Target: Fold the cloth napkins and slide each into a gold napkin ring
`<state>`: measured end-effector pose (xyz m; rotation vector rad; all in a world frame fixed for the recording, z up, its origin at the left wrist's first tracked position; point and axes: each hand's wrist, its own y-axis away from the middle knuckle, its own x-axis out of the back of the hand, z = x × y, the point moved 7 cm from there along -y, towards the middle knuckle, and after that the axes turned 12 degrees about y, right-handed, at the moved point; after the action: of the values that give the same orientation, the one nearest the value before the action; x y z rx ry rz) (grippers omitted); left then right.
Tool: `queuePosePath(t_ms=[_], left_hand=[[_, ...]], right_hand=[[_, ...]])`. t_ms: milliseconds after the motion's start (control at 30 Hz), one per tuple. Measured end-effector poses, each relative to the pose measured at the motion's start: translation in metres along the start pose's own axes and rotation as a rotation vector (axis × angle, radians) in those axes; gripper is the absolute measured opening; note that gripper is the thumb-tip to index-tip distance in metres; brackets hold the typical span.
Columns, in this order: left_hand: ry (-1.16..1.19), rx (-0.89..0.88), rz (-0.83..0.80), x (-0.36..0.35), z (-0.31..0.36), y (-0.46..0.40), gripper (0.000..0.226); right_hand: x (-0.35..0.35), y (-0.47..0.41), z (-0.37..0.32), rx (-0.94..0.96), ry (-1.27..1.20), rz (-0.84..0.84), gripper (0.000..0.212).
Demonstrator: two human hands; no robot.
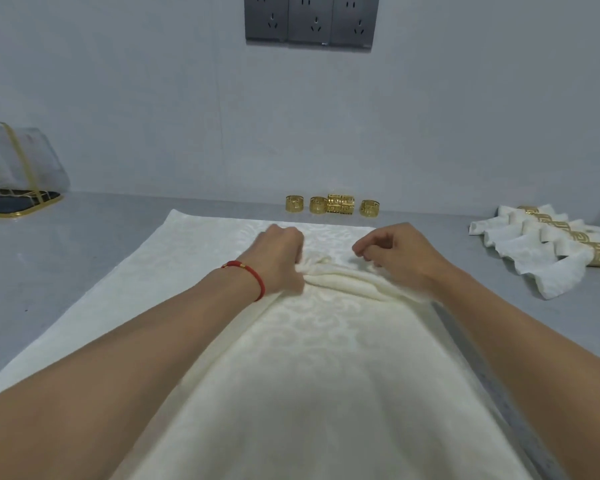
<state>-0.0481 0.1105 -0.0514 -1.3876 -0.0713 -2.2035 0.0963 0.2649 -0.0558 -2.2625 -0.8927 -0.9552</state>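
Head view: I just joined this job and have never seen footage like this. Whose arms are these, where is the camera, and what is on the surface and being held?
There is no machine here. One wide-angle camera sits on a person's head and looks forward and down, so the two bare forearms reaching in from the bottom are that person's own.

The left hand, the one with a red bracelet, and the right hand both have curled fingers gathering a bunched fold of the cream napkin spread on the grey table.

Along the wall stands a row of loose gold napkin rings. At the right edge lie finished napkins, already rolled and ringed. At the far left lies a clear bag with gold trim. Wall sockets sit above.
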Motion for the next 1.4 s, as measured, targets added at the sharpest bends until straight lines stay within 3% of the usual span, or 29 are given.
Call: queuePosePath(t_ms=[100, 200, 367, 700, 833, 1000, 1200, 1400], left_hand=[[0.054, 0.128, 0.233, 0.021, -0.043, 0.000, 0.034], [0.074, 0.188, 0.361, 0.026, -0.067, 0.003, 0.026], [0.124, 0.211, 0.481, 0.030, -0.080, 0.002, 0.017], [0.110, 0.213, 0.516, 0.023, -0.091, -0.005, 0.019], [0.101, 0.221, 0.498, 0.023, -0.091, -0.004, 0.020], [0.129, 0.177, 0.502, 0.028, -0.085, 0.001, 0.020], [0.168, 0.088, 0.553, 0.038, -0.071, 0.015, 0.025], [0.178, 0.018, 0.552, 0.039, -0.060, 0.022, 0.032]], right_hand=[[0.000, -0.033, 0.008, -0.065, 0.133, 0.124, 0.024], [-0.010, -0.068, 0.014, -0.114, 0.184, 0.128, 0.025], [-0.030, -0.130, 0.033, -0.207, 0.238, 0.135, 0.027], [-0.048, -0.195, 0.049, -0.340, -0.095, 0.213, 0.021], [-0.040, -0.174, 0.049, -0.347, -0.272, 0.288, 0.009], [-0.002, -0.109, 0.039, -0.207, -0.355, 0.400, 0.017], [0.020, -0.022, 0.058, -0.201, -0.684, 0.312, 0.045], [0.020, 0.021, 0.063, -0.205, -0.853, 0.292, 0.034]])
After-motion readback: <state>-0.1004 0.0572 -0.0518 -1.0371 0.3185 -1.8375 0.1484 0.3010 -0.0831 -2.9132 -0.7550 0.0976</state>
